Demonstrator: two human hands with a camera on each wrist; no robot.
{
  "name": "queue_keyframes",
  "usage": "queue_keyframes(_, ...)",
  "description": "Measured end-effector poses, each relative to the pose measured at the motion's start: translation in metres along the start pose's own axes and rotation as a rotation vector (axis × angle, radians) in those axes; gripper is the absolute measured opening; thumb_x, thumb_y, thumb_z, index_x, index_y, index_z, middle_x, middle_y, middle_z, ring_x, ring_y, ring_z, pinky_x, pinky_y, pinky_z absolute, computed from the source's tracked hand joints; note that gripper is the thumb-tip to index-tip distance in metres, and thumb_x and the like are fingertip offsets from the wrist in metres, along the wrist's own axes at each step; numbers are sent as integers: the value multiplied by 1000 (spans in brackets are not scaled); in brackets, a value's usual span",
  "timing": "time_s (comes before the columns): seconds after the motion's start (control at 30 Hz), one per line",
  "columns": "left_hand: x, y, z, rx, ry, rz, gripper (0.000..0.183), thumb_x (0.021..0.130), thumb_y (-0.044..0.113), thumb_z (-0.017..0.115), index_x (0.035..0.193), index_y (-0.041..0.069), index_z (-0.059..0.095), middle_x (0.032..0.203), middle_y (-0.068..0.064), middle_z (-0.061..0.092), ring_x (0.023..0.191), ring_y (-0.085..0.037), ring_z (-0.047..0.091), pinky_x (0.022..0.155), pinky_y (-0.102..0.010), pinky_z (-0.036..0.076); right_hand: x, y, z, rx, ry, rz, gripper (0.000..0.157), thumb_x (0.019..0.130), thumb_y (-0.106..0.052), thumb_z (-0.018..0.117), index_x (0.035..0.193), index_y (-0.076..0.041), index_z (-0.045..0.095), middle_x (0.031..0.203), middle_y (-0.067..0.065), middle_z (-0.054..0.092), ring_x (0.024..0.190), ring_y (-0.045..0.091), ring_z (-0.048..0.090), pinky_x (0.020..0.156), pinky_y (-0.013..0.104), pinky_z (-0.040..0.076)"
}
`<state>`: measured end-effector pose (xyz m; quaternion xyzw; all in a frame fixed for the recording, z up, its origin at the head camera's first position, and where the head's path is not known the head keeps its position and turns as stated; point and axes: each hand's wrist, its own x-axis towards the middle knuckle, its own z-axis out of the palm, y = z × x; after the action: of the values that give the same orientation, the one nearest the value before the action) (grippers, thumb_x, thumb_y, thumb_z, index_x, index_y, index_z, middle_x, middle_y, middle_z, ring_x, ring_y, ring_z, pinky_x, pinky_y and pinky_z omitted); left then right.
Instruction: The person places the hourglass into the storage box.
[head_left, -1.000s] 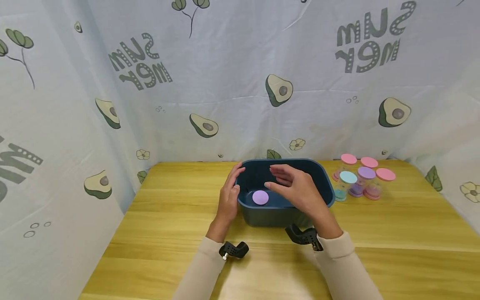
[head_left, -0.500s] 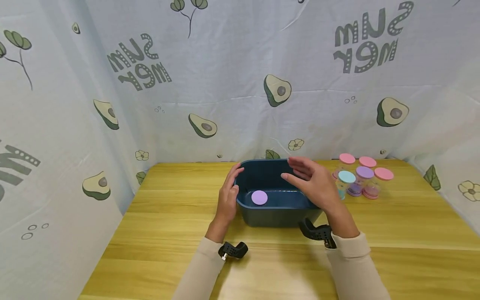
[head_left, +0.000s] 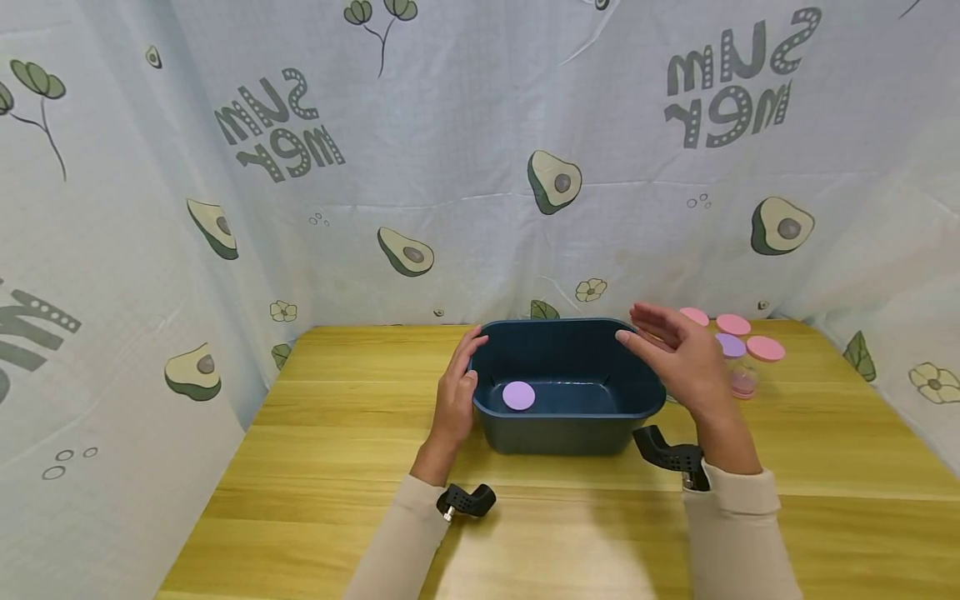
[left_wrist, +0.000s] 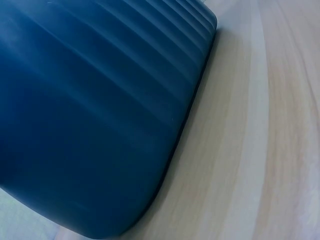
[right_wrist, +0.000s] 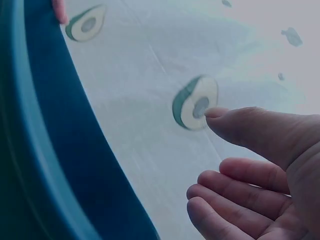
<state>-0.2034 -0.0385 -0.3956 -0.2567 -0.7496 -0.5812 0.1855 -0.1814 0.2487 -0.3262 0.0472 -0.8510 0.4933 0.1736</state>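
Observation:
A dark blue rectangular bin [head_left: 558, 433] stands on the table, its side wall [left_wrist: 110, 100] filling much of the left wrist view. My left hand [head_left: 453, 396] rests against the bin's left end, fingertips at the rim. Inside, near that end, a round lilac lid [head_left: 518, 396] shows from above. My right hand [head_left: 686, 358] is raised at the bin's right end, holding nothing. Its thumb and loosely bent fingers stand apart in the right wrist view. Behind it sit small clear jars with pink lids [head_left: 766, 348] and a lilac lid [head_left: 730, 345], partly hidden by the hand.
The wooden table [head_left: 337, 467] reaches back to a pale curtain [head_left: 465, 167] printed with avocados, which also hangs along the left side. A black wrist camera [head_left: 467, 500] is strapped to the left wrist and another [head_left: 671, 457] to the right.
My right hand has moved right, from over the bin to its right end, and now covers the teal-lidded jar. The left hand, the bin and the lilac lid inside it have stayed put.

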Motion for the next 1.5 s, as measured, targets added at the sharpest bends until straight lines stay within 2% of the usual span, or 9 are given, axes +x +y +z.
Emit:
queue_keyframes(0.17,-1,0,0,-2,-2,-8,51,87,-1,29,134,-9,47,148,-24,37,140,-35,31,113,-54,24,-1,7,-11,-36,62,49,58,87,-28,70,135,0,53,130,21,58,118,21,59,82,9,46)
queue_keyframes(0.4,-2,1,0,-3,-2,-15,51,87,0,30,135,-8,47,149,-24,36,140,-34,31,113,-54,24,-4,18,-24,-70,96,101,60,88,-32,68,137,-2,51,132,23,56,120,22,58,83,6,44)
queue_keyframes(0.57,-3,2,0,0,-3,-27,51,88,1,30,135,-8,46,150,-23,36,141,-33,30,113,-53,24,-5,28,-33,-60,135,129,59,88,-31,68,138,-3,51,132,22,56,111,3,60,82,5,44)
queue_keyframes(0.67,-2,1,1,5,1,-25,51,88,1,30,135,-8,46,149,-23,36,140,-33,31,113,-53,24,-4,34,-38,-38,157,153,58,88,-30,69,137,-4,52,133,17,58,109,-2,59,81,4,43)
queue_keyframes(0.8,-2,0,2,7,7,-10,50,88,1,30,135,-9,47,149,-24,36,140,-34,31,112,-54,25,-3,41,-42,-31,176,185,59,88,-32,69,137,-4,52,135,14,57,114,3,58,83,5,43)
queue_keyframes(1.03,-1,-1,5,11,13,4,50,88,1,30,134,-9,47,148,-25,37,139,-35,32,112,-55,25,-1,52,-48,-73,171,254,63,88,-40,66,139,-7,50,139,16,53,119,9,57,83,5,43)
queue_keyframes(1.2,-1,0,5,11,11,4,50,88,1,30,134,-9,47,148,-25,37,139,-35,32,112,-55,25,-1,61,-50,-106,150,280,64,89,-41,64,141,-6,48,140,17,51,124,20,54,85,8,44)
queue_keyframes(1.5,-1,4,6,6,19,21,48,90,4,29,132,-12,47,146,-28,38,138,-40,32,112,-55,24,-2,76,-51,-161,100,301,68,89,-43,63,141,-4,47,137,23,52,125,36,51,82,7,45)
